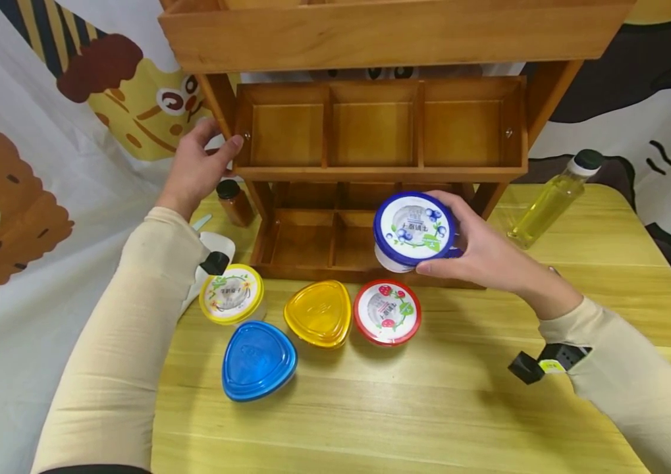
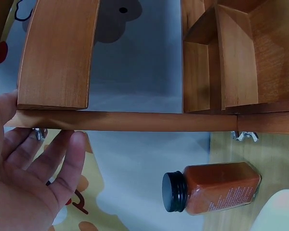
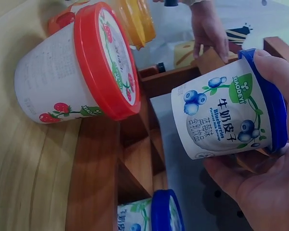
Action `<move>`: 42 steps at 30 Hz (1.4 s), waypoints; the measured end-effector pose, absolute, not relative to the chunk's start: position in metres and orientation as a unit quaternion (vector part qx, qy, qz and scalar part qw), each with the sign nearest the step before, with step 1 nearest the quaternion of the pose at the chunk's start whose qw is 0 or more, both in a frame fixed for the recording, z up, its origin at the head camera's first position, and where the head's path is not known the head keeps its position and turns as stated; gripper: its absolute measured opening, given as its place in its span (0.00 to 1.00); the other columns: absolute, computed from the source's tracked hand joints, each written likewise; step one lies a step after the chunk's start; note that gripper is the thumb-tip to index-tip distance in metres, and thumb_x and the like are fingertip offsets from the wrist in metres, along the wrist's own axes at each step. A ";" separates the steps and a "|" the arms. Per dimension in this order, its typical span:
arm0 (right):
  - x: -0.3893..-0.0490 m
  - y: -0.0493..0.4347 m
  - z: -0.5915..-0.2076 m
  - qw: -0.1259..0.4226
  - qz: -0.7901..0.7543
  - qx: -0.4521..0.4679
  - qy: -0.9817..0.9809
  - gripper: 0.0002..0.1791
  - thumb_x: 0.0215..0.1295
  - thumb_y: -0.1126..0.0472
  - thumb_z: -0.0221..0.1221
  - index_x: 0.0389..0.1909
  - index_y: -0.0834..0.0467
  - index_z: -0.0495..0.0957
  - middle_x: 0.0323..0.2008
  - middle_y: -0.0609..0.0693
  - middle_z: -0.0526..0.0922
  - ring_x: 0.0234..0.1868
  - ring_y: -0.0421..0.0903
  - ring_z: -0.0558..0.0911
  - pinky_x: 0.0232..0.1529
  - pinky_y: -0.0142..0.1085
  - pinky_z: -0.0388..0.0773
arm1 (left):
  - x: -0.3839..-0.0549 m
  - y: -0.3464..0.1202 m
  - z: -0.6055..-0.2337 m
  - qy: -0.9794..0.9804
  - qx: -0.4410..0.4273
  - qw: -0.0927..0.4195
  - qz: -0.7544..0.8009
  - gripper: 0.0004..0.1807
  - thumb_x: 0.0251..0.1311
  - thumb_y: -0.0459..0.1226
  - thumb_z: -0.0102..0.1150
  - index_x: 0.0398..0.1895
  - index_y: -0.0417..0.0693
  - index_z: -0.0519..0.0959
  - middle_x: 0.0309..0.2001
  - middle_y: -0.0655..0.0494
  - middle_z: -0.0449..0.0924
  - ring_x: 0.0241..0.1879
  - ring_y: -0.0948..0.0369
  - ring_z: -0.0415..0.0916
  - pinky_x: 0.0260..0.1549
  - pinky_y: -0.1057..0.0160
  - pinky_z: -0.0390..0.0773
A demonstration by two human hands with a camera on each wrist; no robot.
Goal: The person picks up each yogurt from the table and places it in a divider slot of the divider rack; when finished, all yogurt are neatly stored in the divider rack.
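Observation:
My right hand (image 1: 473, 247) holds a blueberry milk cup (image 1: 413, 229) with a dark blue lid, thumb and fingers round its rim. It is raised in front of the wooden rack's lower tier; the right wrist view shows its printed side (image 3: 221, 113). My left hand (image 1: 201, 164) grips the left upright of the wooden rack (image 1: 382, 39), thumb at the front edge beside the middle tier. Fingers (image 2: 70, 166) lie along the upright's outer side. A second blueberry cup (image 3: 166, 211) sits in the lower tier, mostly hidden in the head view.
A red-lidded strawberry cup (image 1: 387, 313), yellow-lidded cup (image 1: 232, 294), amber triangular container (image 1: 319, 313) and blue triangular container (image 1: 259, 361) stand before the rack. A spice jar (image 1: 236, 203) is at its left, an oil bottle (image 1: 554, 197) at its right. The middle tier (image 1: 373, 135) has three compartments.

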State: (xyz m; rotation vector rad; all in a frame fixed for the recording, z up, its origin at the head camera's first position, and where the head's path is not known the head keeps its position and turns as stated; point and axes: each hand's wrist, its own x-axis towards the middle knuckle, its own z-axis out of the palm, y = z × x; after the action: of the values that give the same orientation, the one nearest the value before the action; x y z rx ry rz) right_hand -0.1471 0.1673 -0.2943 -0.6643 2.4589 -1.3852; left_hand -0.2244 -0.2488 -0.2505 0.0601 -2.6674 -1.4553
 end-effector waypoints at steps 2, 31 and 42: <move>-0.153 0.162 -0.296 0.128 -0.471 -0.224 0.844 0.55 0.53 0.59 0.73 0.76 0.49 0.48 0.67 0.53 0.64 0.65 0.52 0.69 0.64 0.50 0.72 | -0.225 -0.248 -0.250 -0.877 0.020 0.050 -0.478 0.28 0.70 0.52 0.51 0.71 0.57 0.64 0.75 0.57 0.59 0.65 0.51 0.72 0.46 0.66 0.83; -0.202 0.110 -0.334 0.177 -0.406 -0.183 0.878 0.64 0.50 0.41 0.73 0.78 0.54 0.42 0.69 0.61 0.64 0.68 0.58 0.68 0.70 0.58 0.63 | -0.224 -0.248 -0.251 -0.878 0.019 0.053 -0.475 0.27 0.71 0.52 0.51 0.69 0.55 0.65 0.75 0.57 0.59 0.65 0.51 0.72 0.46 0.65 0.83; -0.204 0.099 -0.351 0.177 -0.411 -0.159 0.880 0.64 0.49 0.43 0.74 0.78 0.54 0.42 0.67 0.61 0.68 0.67 0.57 0.69 0.71 0.55 0.62 | -0.224 -0.250 -0.252 -0.873 0.014 0.049 -0.486 0.29 0.71 0.52 0.49 0.72 0.57 0.63 0.76 0.57 0.57 0.67 0.52 0.70 0.45 0.67 0.83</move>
State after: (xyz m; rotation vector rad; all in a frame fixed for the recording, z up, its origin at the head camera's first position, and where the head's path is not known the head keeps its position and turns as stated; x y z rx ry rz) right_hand -0.2036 0.0989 -0.3507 -0.4505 2.4913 -1.1644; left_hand -0.2243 -0.2496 -0.2517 0.0437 -2.6599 -1.4800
